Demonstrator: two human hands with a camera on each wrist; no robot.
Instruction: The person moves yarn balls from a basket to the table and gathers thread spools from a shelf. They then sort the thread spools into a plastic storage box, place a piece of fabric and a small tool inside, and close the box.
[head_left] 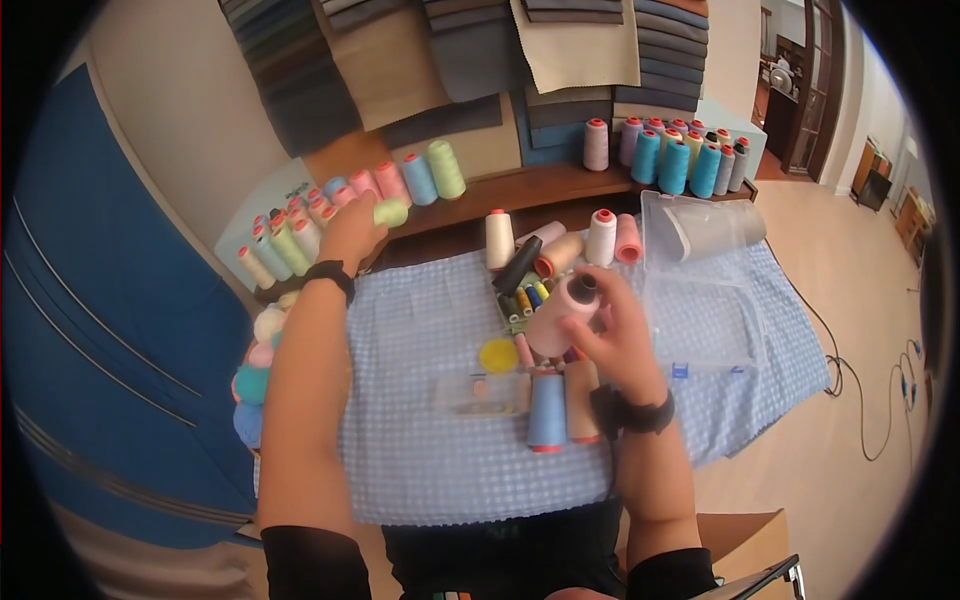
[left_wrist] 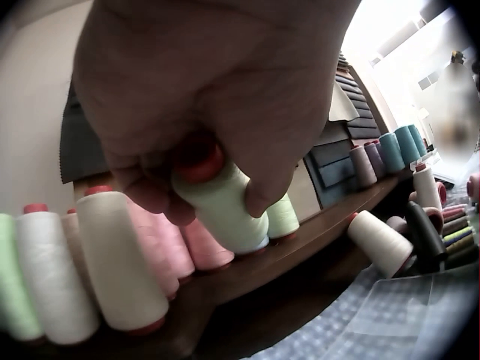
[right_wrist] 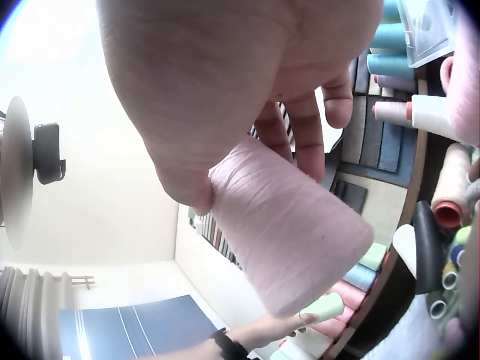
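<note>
The left hand [head_left: 352, 235] grips a pale green thread cone [head_left: 391, 212] over the left part of the shelf; in the left wrist view this cone [left_wrist: 225, 206] is tilted, its red top between thumb and fingers. Pink cones [left_wrist: 206, 246] stand just behind it. Above the cloth, the right hand [head_left: 622, 335] holds a pale pink cone [head_left: 558, 318] by its dark top, tilted; the right wrist view shows the thumb and fingers round the narrow end of this cone [right_wrist: 289, 229].
On the checked cloth [head_left: 400, 470] lie a blue cone [head_left: 547, 412], a black cone [head_left: 517, 265], small spools, a yellow disc [head_left: 498, 356] and clear plastic boxes [head_left: 700, 320]. Teal cones [head_left: 674, 168] stand at the shelf's right end. Fabric samples [head_left: 480, 60] hang behind.
</note>
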